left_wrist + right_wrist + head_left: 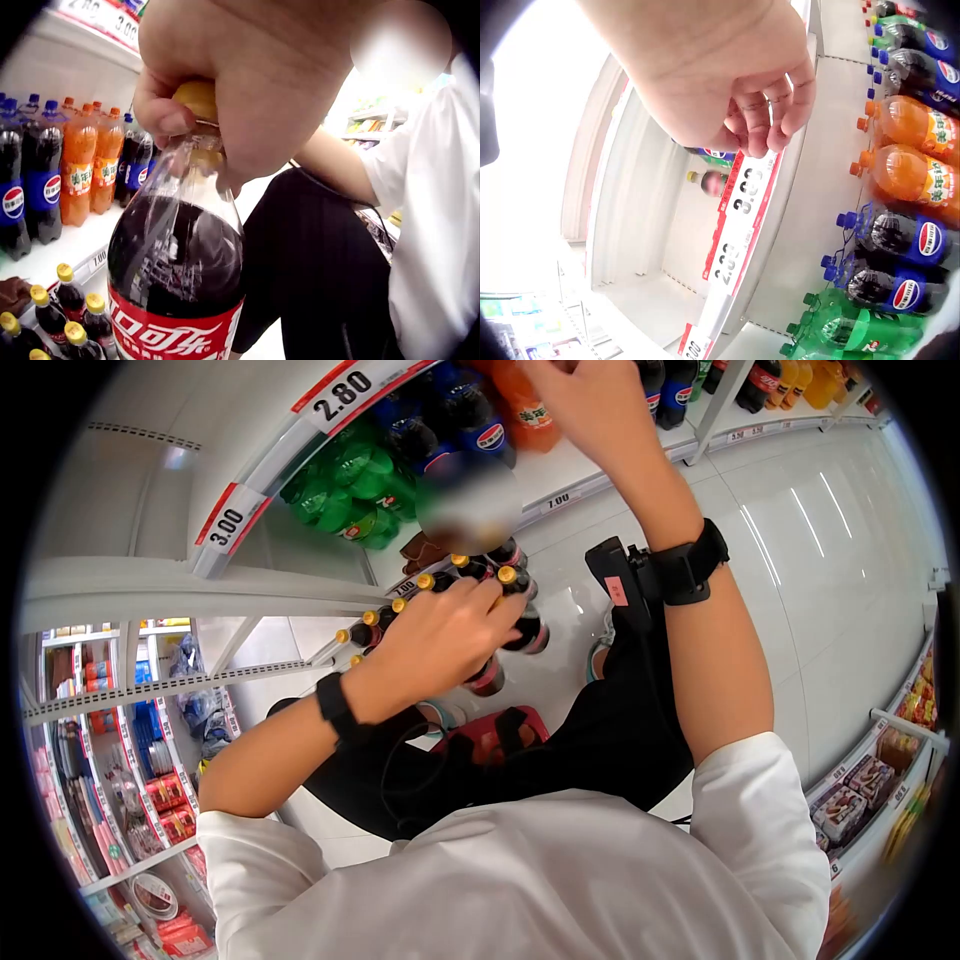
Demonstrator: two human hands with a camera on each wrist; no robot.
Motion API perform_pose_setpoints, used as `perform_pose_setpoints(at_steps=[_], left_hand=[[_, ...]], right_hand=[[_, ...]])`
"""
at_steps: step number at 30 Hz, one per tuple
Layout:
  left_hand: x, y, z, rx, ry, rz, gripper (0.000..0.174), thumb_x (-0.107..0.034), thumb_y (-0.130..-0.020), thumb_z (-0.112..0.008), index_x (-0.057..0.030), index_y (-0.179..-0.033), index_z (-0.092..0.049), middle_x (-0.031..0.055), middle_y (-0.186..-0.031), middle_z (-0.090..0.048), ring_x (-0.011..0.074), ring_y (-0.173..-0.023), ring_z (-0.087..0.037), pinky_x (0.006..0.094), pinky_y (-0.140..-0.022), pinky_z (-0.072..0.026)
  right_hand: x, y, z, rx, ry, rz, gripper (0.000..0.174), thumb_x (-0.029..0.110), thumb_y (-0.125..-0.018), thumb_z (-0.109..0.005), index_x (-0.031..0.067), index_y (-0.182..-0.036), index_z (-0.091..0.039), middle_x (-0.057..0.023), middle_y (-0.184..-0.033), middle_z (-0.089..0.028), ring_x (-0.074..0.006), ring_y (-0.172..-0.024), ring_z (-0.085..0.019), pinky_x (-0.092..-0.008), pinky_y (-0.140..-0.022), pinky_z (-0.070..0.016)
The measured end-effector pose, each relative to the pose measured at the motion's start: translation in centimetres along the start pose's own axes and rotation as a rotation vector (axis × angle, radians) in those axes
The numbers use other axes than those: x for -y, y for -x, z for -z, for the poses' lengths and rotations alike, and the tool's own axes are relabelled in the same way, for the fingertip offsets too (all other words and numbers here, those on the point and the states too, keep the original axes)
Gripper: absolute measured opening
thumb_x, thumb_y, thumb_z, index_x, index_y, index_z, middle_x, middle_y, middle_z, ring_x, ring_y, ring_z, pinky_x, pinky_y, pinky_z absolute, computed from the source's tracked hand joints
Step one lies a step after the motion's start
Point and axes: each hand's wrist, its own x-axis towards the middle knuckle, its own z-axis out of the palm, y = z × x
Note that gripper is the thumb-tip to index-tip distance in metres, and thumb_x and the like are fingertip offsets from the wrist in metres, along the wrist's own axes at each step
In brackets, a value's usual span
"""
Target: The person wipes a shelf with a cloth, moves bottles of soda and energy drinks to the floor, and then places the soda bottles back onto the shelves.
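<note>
My left hand (440, 635) grips a large cola bottle (176, 277) by its neck, just under the yellow cap (196, 99). The bottle stands upright in the left wrist view, with dark drink and a red label. Beside that hand, a cluster of smaller-looking cola bottles (51, 319) with yellow caps is grouped near the low shelf. My right hand (739, 97) is raised at the shelf, its fingers loosely curled and nothing visible in them. Its fingertips overlap the price strip (739, 202) in the right wrist view. Orange soda bottles (525, 410) are nearest it in the head view.
Pepsi bottles (480, 425) and green soda bottles (355, 485) line the shelf beside the orange ones. A white upright (725, 400) divides the shelving. Glossy floor tiles (800, 530) extend right. A pink-red object (535, 722) lies between the person's legs. Packaged goods (855, 800) fill the far-right shelves.
</note>
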Motion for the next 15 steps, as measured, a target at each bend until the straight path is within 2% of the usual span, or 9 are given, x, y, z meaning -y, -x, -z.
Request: perform_pose_setpoints(at_steps=[1, 2, 3, 5, 7, 9, 11, 12, 15], left_hand=[[0.2, -1.0, -0.7, 0.003, 0.005, -0.008, 0.03, -0.021, -0.082, -0.072, -0.0077, -0.106, -0.061, 0.0069, -0.088, -0.057, 0.026, -0.077, -0.062, 0.0368, -0.055, -0.0498], [0.3, -1.9, -1.4, 0.013, -0.017, -0.025, 0.028, -0.021, -0.083, -0.071, -0.0076, -0.105, -0.061, 0.007, -0.088, -0.057, 0.0257, -0.078, -0.062, 0.0368, -0.056, -0.0501], [0.4, -3.0, -2.3, 0.021, -0.038, -0.042, 0.026, -0.021, -0.083, -0.07, -0.0076, -0.103, -0.061, 0.0071, -0.087, -0.057, 0.0255, -0.079, -0.062, 0.0367, -0.057, -0.0505], [0.5, -5.4, -4.2, -0.053, -0.062, -0.111, 0.024, -0.021, -0.084, -0.068, -0.0074, -0.103, -0.061, 0.0079, -0.088, -0.057, 0.0254, -0.08, -0.061, 0.0377, -0.059, -0.0512], [1.3, -8.0, -5.5, -0.071, -0.078, -0.173, 0.027, -0.005, -0.07, -0.07, -0.0049, -0.094, -0.057, 0.0099, -0.088, -0.059, 0.0277, -0.083, -0.064, 0.0357, -0.058, -0.0542], [2.6, -10.3, -6.6, -0.005, -0.025, -0.159, 0.025, -0.007, -0.073, -0.069, -0.0055, -0.094, -0.056, 0.0097, -0.089, -0.059, 0.0274, -0.084, -0.063, 0.0377, -0.061, -0.0548], [4.1, -12.2, -9.0, -0.173, 0.051, -0.206, 0.028, -0.009, -0.072, -0.071, -0.0059, -0.095, -0.056, 0.0091, -0.089, -0.059, 0.0266, -0.084, -0.063, 0.0376, -0.063, -0.0549], [4.8, -13.2, -10.2, -0.179, 0.039, -0.243, 0.03, -0.012, -0.07, -0.073, -0.0066, -0.094, -0.056, 0.0083, -0.088, -0.059, 0.0257, -0.083, -0.062, 0.0363, -0.063, -0.055], [6.0, -15.6, -12.5, -0.103, -0.048, -0.283, 0.028, -0.014, -0.072, -0.073, -0.0072, -0.093, -0.056, 0.0073, -0.088, -0.06, 0.0251, -0.085, -0.063, 0.0351, -0.064, -0.0553]], right_hand=[[-0.4, -0.5, -0.1, -0.08, -0.061, 0.021, 0.025, 0.02, -0.09, -0.063, -0.0032, -0.083, -0.067, -0.0177, -0.067, -0.065, -0.027, -0.06, -0.064, -0.0374, -0.058, -0.0473], [-0.4, -0.5, 0.2, -0.184, -0.107, 0.119, 0.025, 0.018, -0.09, -0.063, -0.0046, -0.082, -0.066, -0.0146, -0.063, -0.063, -0.0225, -0.055, -0.06, -0.0347, -0.056, -0.0456], [-1.0, -1.4, 0.4, -0.164, -0.172, 0.0, 0.024, 0.016, -0.09, -0.063, -0.0058, -0.082, -0.066, -0.0126, -0.061, -0.061, -0.0179, -0.054, -0.057, -0.0324, -0.055, -0.0447], [-2.2, -2.3, 0.5, -0.313, -0.164, 0.126, 0.024, 0.015, -0.089, -0.063, -0.0066, -0.08, -0.066, -0.0097, -0.06, -0.061, -0.013, -0.054, -0.055, -0.0304, -0.053, -0.0436], [-2.6, -2.8, 0.8, -0.345, -0.253, 0.089, 0.024, 0.015, -0.089, -0.063, -0.0066, -0.08, -0.066, -0.0085, -0.061, -0.062, -0.0121, -0.054, -0.055, -0.0297, -0.053, -0.0433], [-2.9, -3.3, 1.2, -0.38, -0.346, 0.057, 0.023, 0.014, -0.089, -0.063, -0.0065, -0.079, -0.066, -0.0073, -0.061, -0.062, -0.0112, -0.055, -0.055, -0.029, -0.053, -0.043], [-3.5, -3.5, 1.7, -0.493, -0.256, 0.111, 0.023, 0.014, -0.09, -0.062, -0.0063, -0.08, -0.067, -0.0054, -0.062, -0.063, -0.0095, -0.056, -0.054, -0.0278, -0.053, -0.0424], [-4.1, -3.8, 1.8, -0.492, -0.31, 0.13, 0.022, 0.013, -0.09, -0.062, -0.0061, -0.08, -0.067, -0.0054, -0.062, -0.062, -0.0095, -0.056, -0.054, -0.0273, -0.053, -0.0422], [-3.7, -3.7, 1.5, -0.507, -0.318, 0.126, 0.023, 0.014, -0.09, -0.062, -0.0063, -0.079, -0.066, -0.0054, -0.061, -0.062, -0.0096, -0.055, -0.053, -0.0275, -0.054, -0.0423]])
